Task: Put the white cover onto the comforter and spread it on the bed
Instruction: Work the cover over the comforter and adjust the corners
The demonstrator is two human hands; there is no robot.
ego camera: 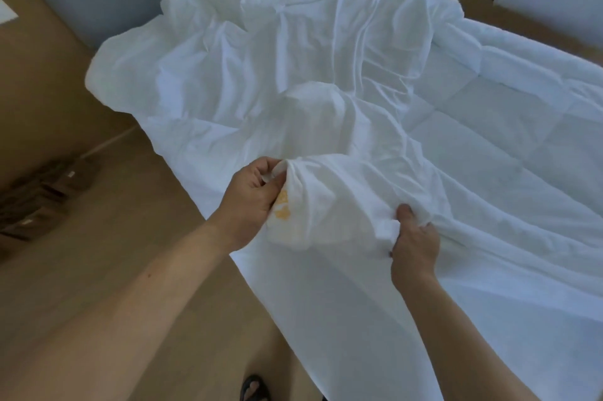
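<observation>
The thin, wrinkled white fabric cover (261, 74) lies heaped over the far and left part of the bed (473, 351), spilling past its left edge, while the white quilted comforter (505, 126) lies flat along the right side, partly under the cover. Near the bed's left edge, the left hand (251, 201) has its fingers curled tight round a bunched fold of the cover, just beside a yellow mark (283, 209), and the right hand (412, 237) pinches the same fold a little to the right. Brown folded cloth (42, 191) lies on the light wooden floor (130, 205), well apart from the bed.
</observation>
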